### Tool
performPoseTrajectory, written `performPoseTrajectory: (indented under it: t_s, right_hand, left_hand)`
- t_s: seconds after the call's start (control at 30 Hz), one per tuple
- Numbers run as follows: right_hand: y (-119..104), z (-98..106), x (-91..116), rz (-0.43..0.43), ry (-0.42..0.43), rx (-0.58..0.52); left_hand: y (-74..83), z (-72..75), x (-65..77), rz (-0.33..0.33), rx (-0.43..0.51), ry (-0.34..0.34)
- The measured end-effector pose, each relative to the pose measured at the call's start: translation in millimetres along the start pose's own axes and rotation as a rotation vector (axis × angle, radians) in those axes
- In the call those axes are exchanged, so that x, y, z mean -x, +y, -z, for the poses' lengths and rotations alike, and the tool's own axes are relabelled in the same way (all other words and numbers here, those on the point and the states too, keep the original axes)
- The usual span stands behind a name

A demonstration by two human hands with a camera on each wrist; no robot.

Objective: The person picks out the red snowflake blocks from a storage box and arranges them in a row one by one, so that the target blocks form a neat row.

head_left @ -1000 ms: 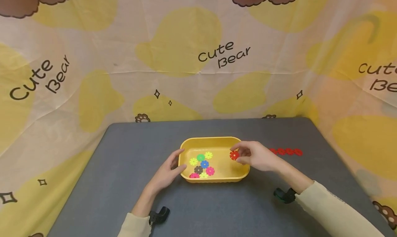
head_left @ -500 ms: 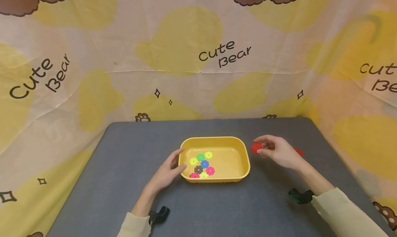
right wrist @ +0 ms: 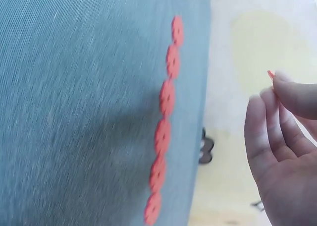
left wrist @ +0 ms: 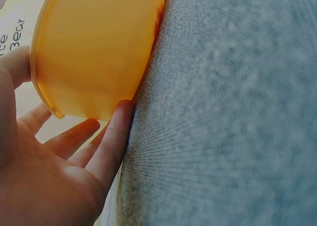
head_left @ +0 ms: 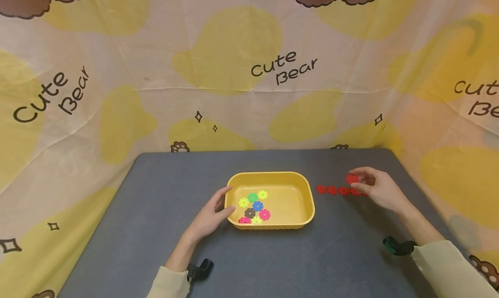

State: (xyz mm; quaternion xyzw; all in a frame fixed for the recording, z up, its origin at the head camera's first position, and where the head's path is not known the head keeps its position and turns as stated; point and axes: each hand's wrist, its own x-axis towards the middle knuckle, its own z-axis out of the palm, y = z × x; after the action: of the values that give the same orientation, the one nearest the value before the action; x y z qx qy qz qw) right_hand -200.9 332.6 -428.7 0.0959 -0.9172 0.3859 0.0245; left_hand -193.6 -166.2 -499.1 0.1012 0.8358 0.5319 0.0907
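A yellow plastic tray (head_left: 288,222) stands on the table with several flower-shaped plastic discs inside, among them a green disc (head_left: 253,197), a blue disc (head_left: 257,206) and a dark grey disc (head_left: 250,213). At its left end my left hand (head_left: 210,213) holds the tray, thumb at the rim and other fingers against the outer wall (left wrist: 94,57). Between thumb and fingertips my right hand (head_left: 376,189) pinches a red flower disc (head_left: 352,179), seen edge-on in the right wrist view. It hovers above a row of red discs (head_left: 332,190), partly hidden by the hand in the head view.
A grey cloth-covered table (head_left: 249,263) lies under everything. Patterned fabric (head_left: 234,51) hangs at the back and both sides. The row of discs lies to the right of the tray, towards the table's back.
My right hand has moved right with the red disc, from over the tray to above the row, uncovering the row's left part. My left hand and the tray have stayed put.
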Motion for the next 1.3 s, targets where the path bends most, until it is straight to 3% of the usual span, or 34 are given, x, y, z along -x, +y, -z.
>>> performPoseTrajectory:
  t_s: [0.47, 0.73, 1.07, 1.3]
  right_hand:
    - [63, 25, 14, -0.088, 0.113, -0.009]
    - [101, 32, 16, -0.115, 0.081, -0.039]
    - [115, 34, 23, -0.201, 0.040, -0.085]
    - [116, 31, 21, -0.188, 0.060, 0.052]
  left_hand:
    - [0.0, -1.3, 1.7, 0.012, -0.017, 0.004]
    - [-0.3, -1.7, 0.6, 0.019, -0.006, 0.010]
    - [0.8, -1.3, 2.0, 0.001, -0.006, 0.008]
    - [0.3, -0.6, 1.1, -0.006, -0.005, 0.006]
